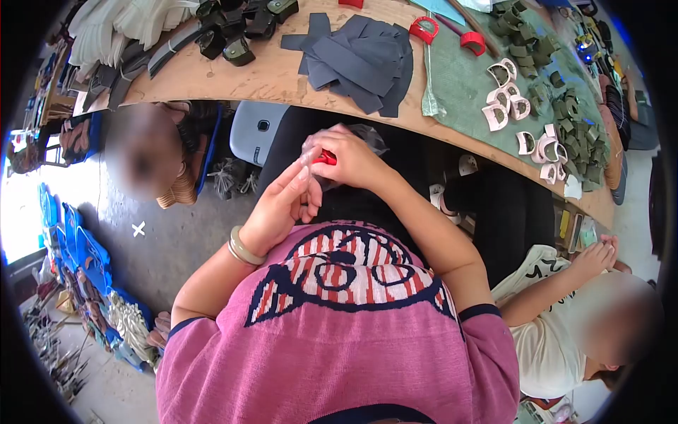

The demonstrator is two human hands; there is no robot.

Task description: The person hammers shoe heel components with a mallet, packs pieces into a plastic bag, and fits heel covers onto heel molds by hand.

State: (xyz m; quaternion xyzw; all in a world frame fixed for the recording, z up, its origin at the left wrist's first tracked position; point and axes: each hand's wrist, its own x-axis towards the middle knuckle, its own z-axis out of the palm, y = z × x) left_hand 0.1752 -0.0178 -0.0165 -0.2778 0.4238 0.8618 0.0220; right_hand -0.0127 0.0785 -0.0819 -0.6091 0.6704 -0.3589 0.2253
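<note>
Over my lap my two hands meet around a small glossy red piece (pixel 325 157), mostly covered by fingers. My right hand (pixel 347 161) is closed around it, fingers curled over the top. From the left, my left hand (pixel 284 201) comes up against it, thumb and index close together at the tips and the other fingers curled. What the left fingertips pinch is hidden. A bit of clear plastic (pixel 370 137) shows behind the right hand.
The workbench (pixel 275 90) ahead bears a pile of dark grey strips (pixel 357 60), D-shaped red pieces (pixel 424 30), pale pink pieces (pixel 499 113) and olive ones (pixel 575 127). A co-worker (pixel 544 339) sits at right; another person (pixel 145 152) is at left. A pale stool (pixel 258 131) stands below the bench.
</note>
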